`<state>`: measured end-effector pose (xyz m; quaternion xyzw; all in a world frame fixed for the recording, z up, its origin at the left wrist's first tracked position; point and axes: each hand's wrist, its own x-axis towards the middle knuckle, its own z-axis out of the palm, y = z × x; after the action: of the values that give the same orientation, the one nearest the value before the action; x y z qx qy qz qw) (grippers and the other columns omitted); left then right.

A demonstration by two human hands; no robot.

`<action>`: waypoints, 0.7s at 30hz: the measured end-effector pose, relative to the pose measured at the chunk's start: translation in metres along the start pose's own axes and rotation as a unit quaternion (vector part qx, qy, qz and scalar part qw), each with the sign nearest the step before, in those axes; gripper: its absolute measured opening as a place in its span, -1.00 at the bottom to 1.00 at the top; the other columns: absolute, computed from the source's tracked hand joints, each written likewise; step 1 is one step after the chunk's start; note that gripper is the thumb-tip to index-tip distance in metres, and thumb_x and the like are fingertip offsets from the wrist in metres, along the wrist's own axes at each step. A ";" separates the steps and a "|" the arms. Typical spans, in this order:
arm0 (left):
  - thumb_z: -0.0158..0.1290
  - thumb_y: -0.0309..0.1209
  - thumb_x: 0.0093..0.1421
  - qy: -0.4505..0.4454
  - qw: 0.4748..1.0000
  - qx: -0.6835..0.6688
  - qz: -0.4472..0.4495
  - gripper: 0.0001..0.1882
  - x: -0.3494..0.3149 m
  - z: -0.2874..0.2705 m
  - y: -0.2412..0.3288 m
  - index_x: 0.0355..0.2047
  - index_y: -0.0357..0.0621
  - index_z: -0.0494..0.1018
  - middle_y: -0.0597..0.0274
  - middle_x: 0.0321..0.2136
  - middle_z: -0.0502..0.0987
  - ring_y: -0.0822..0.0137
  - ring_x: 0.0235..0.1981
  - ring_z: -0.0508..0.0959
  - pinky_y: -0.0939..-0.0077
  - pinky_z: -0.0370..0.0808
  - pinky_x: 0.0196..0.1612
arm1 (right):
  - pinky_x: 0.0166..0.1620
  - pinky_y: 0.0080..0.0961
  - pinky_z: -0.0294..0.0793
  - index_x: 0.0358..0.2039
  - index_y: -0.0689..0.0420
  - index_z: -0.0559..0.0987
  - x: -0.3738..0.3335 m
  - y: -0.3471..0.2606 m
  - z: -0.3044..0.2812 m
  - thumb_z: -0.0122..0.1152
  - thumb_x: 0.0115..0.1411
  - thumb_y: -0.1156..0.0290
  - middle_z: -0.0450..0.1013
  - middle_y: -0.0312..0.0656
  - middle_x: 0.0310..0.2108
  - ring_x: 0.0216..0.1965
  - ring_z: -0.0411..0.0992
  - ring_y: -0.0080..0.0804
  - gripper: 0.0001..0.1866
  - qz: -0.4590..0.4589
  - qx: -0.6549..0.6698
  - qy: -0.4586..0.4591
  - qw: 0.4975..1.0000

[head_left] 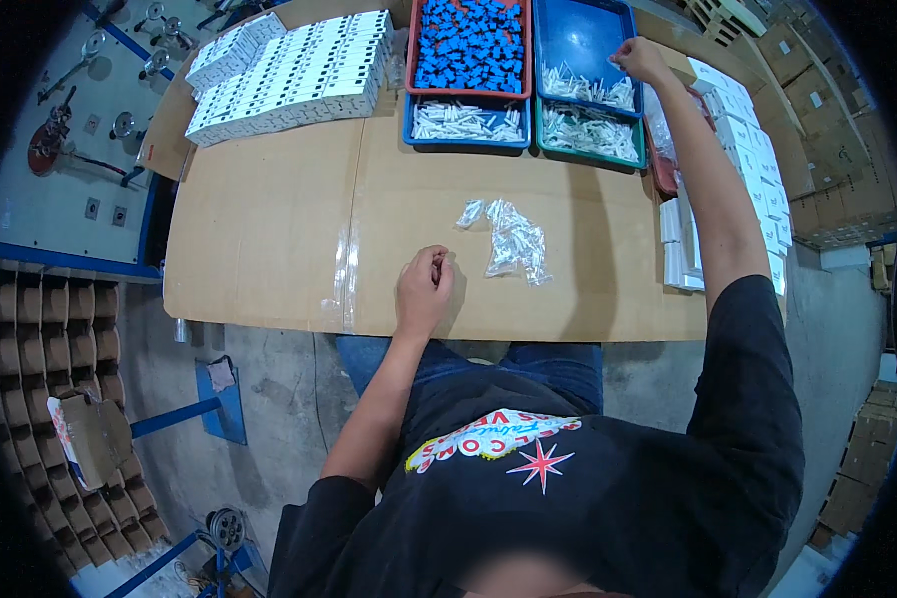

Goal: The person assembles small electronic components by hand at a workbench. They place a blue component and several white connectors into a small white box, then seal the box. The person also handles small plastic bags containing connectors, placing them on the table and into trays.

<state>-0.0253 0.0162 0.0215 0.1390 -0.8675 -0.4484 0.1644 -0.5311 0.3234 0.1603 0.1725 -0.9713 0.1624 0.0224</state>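
Observation:
My right hand reaches out over the far blue tray, its fingers pinched together above white slim pieces in that tray. Whatever it holds is too small to make out. Near the front of the cardboard-covered table, my left hand rests with its fingers curled closed; anything inside them is hidden. To the right of it and a little farther off lies a pile of small clear plastic packets, with a smaller packet beside the pile.
A red tray of small blue parts stands left of the blue one. In front are a dark blue tray and a green tray, both holding white pieces. Stacked white boxes fill the back left; more white boxes line the right edge.

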 end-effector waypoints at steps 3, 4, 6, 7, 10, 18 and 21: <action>0.15 -0.42 0.22 -0.004 1.000 -0.003 0.000 -0.79 0.001 0.002 -0.001 -0.13 -0.15 0.55 0.13 -0.37 0.62 0.16 -0.42 0.57 0.25 0.52 -0.27 | -0.35 -0.35 0.56 -0.19 0.24 0.71 0.004 0.023 0.005 0.36 0.22 0.28 0.62 -0.03 -0.45 -0.47 0.59 -0.33 -0.71 -0.058 0.039 -0.012 0.997; 0.14 -0.42 0.22 -0.003 1.000 -0.004 0.007 -0.80 0.001 0.004 0.000 -0.14 -0.15 0.55 0.12 -0.38 0.62 0.16 -0.43 0.57 0.25 0.51 -0.27 | -0.35 -0.29 0.56 -0.24 0.23 0.72 0.005 0.032 0.005 0.36 0.21 0.25 0.61 0.00 -0.46 -0.50 0.59 -0.27 -0.72 -0.064 0.050 0.008 0.997; 0.14 -0.43 0.22 0.004 1.000 0.001 0.014 -0.80 0.000 0.003 -0.001 -0.14 -0.15 0.54 0.12 -0.38 0.62 0.16 -0.43 0.57 0.25 0.51 -0.28 | -0.33 -0.22 0.56 -0.30 0.23 0.72 0.001 0.024 0.009 0.34 0.21 0.24 0.61 0.04 -0.46 -0.50 0.59 -0.18 -0.72 -0.077 0.072 0.046 0.993; 0.14 -0.43 0.22 0.007 1.000 0.002 0.019 -0.80 0.000 0.003 -0.002 -0.14 -0.15 0.54 0.12 -0.38 0.62 0.16 -0.43 0.57 0.25 0.51 -0.28 | -0.30 -0.21 0.56 -0.30 0.24 0.72 -0.003 0.022 0.011 0.32 0.22 0.25 0.62 0.05 -0.44 -0.47 0.60 -0.15 -0.73 -0.078 0.079 0.067 0.992; 0.14 -0.44 0.22 0.005 1.000 0.001 0.007 -0.80 -0.002 0.000 -0.003 -0.15 -0.16 0.54 0.12 -0.37 0.62 0.17 -0.44 0.57 0.26 0.51 -0.28 | -0.22 -0.19 0.56 -0.27 0.22 0.71 -0.016 0.002 0.010 0.29 0.24 0.27 0.62 0.07 -0.38 -0.36 0.61 -0.08 -0.75 -0.113 0.046 0.128 0.984; 0.15 -0.45 0.21 0.003 1.000 0.003 0.021 -0.80 0.000 0.003 0.001 -0.15 -0.16 0.55 0.12 -0.37 0.62 0.18 -0.44 0.58 0.28 0.51 -0.29 | -0.15 -0.13 0.54 -0.20 0.09 0.71 -0.016 0.019 0.011 0.27 0.25 0.20 0.62 0.06 -0.32 -0.26 0.60 0.05 -0.74 -0.082 0.004 0.151 0.985; 0.15 -0.45 0.21 0.003 1.000 0.010 0.005 -0.80 -0.002 -0.001 -0.001 -0.14 -0.15 0.55 0.13 -0.38 0.62 0.18 -0.45 0.57 0.28 0.51 -0.29 | -0.15 -0.13 0.53 -0.23 0.09 0.71 -0.026 0.003 0.021 0.28 0.24 0.17 0.63 0.04 -0.34 -0.27 0.60 0.04 -0.73 -0.065 0.042 0.197 0.977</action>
<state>-0.0235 0.0156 0.0209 0.1378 -0.8723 -0.4383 0.1676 -0.5077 0.3279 0.1364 0.2010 -0.9267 0.2319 0.2170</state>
